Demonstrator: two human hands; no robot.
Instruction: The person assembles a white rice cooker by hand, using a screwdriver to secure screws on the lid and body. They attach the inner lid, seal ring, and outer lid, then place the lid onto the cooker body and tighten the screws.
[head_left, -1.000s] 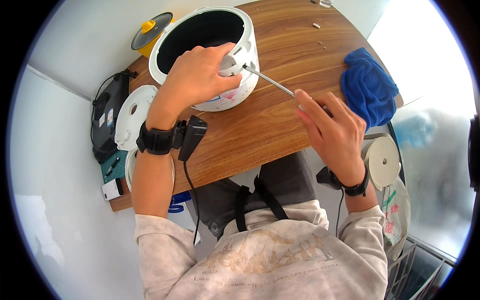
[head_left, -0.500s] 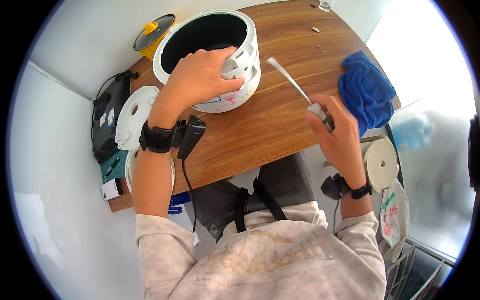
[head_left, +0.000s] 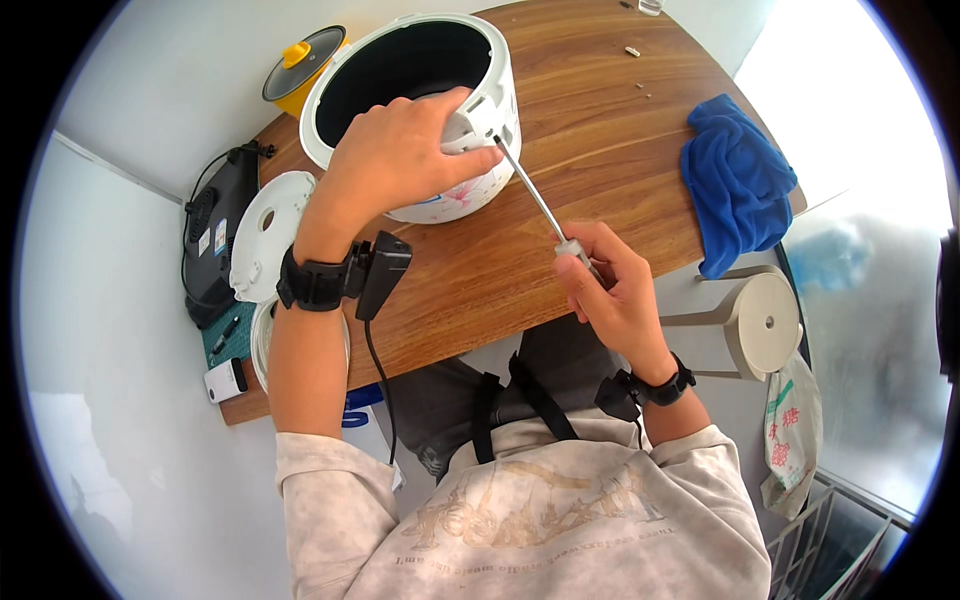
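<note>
A white rice cooker body (head_left: 465, 206) with a dark hollow inside and a flower print stands open-topped on the wooden table. My left hand (head_left: 405, 158) is closed over its near rim, thumb outside by a notched white bracket and fingers reaching over the edge. Held in my right hand (head_left: 617, 290) is a screwdriver (head_left: 531, 190) with a pale handle and metal shaft. Its tip meets the bracket just beyond my left thumb; whether it sits in a screw is too small to tell.
Left of the cooker are a white lid part (head_left: 285, 208) with a hole, a black appliance (head_left: 205, 250) with a cord, and a yellow pot (head_left: 292, 98). A blue cloth (head_left: 735, 185) lies at the table's right edge. Small pieces (head_left: 632, 51) lie farther back. A stool (head_left: 765, 325) stands right.
My right hand has moved left, bringing the screwdriver's tip from open air to the cooker's bracket. The left hand keeps its hold while the cooker appears nearly still.
</note>
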